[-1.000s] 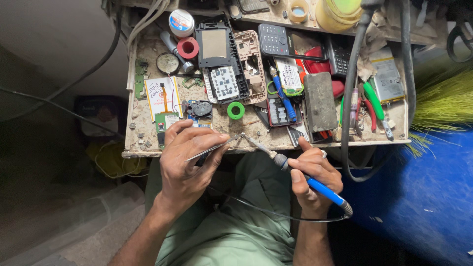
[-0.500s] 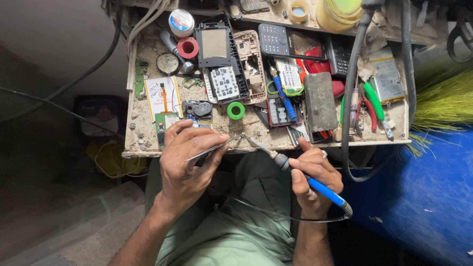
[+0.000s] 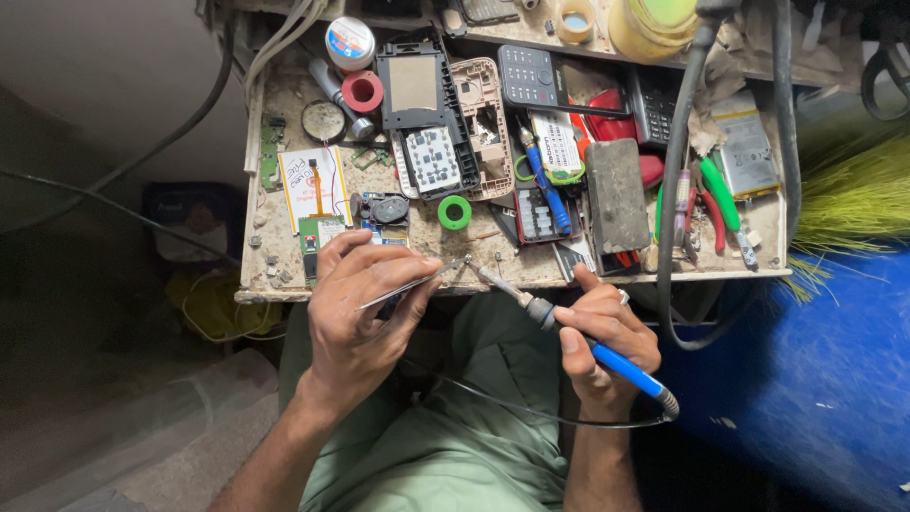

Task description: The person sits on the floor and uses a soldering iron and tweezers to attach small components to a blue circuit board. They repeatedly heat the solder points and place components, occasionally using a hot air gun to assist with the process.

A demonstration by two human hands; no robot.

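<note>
While right hand (image 3: pixel 607 332) grips blue soldering iron (image 3: pixel 569 334), left hand (image 3: pixel 365 299) pinches tweezers (image 3: pixel 408 287); tips meet at counter (image 3: pixel 284 284) edge. Risk: slip, burnt fingers, part dropping into lap.

Grimy workbench (image 3: pixel 284 275) strewn with phone parts (image 3: pixel 445 123)
</note>
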